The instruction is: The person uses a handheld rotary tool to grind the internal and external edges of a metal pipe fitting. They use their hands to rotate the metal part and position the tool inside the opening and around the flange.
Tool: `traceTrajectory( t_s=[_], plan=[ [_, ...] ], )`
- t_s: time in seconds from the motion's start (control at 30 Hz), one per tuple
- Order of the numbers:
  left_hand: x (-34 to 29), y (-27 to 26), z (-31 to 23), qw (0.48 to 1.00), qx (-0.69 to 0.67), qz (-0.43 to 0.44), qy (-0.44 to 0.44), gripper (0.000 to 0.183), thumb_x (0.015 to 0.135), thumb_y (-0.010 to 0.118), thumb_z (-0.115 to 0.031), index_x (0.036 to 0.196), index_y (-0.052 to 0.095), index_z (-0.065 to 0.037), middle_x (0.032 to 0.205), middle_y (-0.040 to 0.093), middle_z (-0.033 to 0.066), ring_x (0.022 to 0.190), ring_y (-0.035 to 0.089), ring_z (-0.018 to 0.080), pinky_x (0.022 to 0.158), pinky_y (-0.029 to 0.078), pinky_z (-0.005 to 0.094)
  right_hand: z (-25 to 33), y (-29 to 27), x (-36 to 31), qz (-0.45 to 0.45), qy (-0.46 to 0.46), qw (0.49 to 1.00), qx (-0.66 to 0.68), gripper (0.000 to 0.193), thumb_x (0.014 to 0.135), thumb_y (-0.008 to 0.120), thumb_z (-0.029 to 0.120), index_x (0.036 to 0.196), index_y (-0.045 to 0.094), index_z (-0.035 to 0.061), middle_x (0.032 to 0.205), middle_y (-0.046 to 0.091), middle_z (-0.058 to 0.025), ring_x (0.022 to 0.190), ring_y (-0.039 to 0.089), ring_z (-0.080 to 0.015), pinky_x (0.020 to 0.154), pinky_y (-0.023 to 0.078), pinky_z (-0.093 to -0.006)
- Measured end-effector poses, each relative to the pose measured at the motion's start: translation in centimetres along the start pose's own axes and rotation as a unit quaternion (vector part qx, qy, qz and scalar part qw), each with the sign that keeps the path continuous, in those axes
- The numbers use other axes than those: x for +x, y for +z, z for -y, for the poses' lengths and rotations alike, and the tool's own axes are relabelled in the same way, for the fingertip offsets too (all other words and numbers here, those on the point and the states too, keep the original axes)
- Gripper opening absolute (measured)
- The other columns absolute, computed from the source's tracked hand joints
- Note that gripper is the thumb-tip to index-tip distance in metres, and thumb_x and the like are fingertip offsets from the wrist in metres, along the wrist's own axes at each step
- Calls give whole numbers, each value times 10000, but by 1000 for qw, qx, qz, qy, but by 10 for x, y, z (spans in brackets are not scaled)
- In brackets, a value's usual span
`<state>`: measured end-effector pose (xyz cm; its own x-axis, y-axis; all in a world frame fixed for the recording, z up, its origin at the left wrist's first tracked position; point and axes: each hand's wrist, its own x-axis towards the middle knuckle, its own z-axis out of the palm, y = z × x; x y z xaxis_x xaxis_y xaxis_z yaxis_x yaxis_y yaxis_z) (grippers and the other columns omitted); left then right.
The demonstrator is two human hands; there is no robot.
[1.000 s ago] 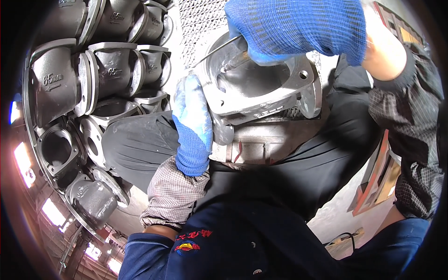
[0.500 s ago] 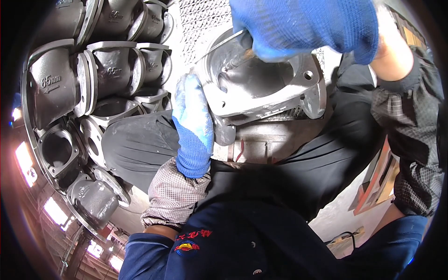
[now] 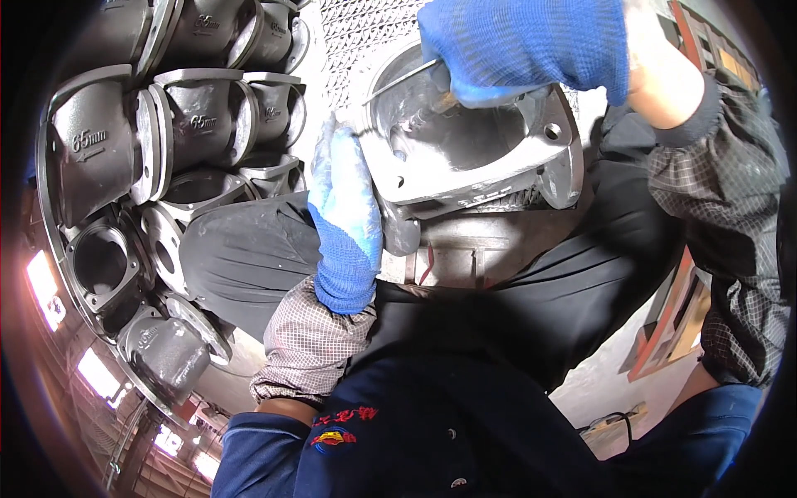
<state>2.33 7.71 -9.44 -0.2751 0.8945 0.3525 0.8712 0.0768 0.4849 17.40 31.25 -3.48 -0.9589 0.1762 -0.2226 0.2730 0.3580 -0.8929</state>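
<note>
A grey cast-metal pipe fitting (image 3: pixel 465 184) with a wide round opening and a flange with bolt holes sits in front of me, between my knees. My left hand (image 3: pixel 342 187), in a blue and whitish glove, lies against its left side with the fingers stretched out. Above the opening, my right hand (image 3: pixel 523 50) in a blue knitted glove is closed round a thin metal rod (image 3: pixel 398 82). The rod slants down to the left, its far end near the fitting's left rim. My right fingertips and the gripped end of the rod are hidden by the glove.
Similar dark castings (image 3: pixel 93 149) are stacked in rows on the left, beside my left knee. A patterned mesh surface (image 3: pixel 365 29) lies beyond the fitting. At the right stands a reddish frame (image 3: pixel 660 319) near the floor.
My right hand and forearm have shifted a little to the left, and the rod's far end has moved slightly right and up. The left hand stays against the fitting's side.
</note>
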Motion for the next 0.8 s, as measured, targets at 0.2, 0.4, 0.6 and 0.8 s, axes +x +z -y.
traceTrajectory(
  t_s=[0.2,0.4,0.6,0.8],
  plan=[
    [-6,-7,11,993,40,30,110,409,941,456,-35,1327,412,89,1273,511,297,1161,543,408,993,444,431,1,0,5,28,-5,1000,-12,262,953,506,164,1145,585,5,1044,625,-107,906,616,-191,765,517,-290],
    [-1,-4,-1,1000,19,16,14,360,958,490,-38,1296,458,79,1256,532,267,1070,598,343,866,511,368,4,-2,7,51,-10,998,-23,248,952,512,153,1134,593,6,1035,630,-102,901,618,-183,759,518,-284],
    [-3,-4,7,999,34,9,29,363,916,512,21,1271,472,84,1286,508,293,1110,574,398,919,487,403,5,-1,9,66,-11,998,-20,235,951,517,142,1124,601,7,1026,635,-96,895,621,-175,752,518,-279],
    [-4,-3,1,997,64,4,49,352,891,524,38,1234,479,107,1258,523,296,1105,572,411,936,480,415,5,-4,12,85,-19,996,-13,222,950,522,131,1113,608,8,1017,640,-90,890,623,-168,745,519,-273]
  ],
)
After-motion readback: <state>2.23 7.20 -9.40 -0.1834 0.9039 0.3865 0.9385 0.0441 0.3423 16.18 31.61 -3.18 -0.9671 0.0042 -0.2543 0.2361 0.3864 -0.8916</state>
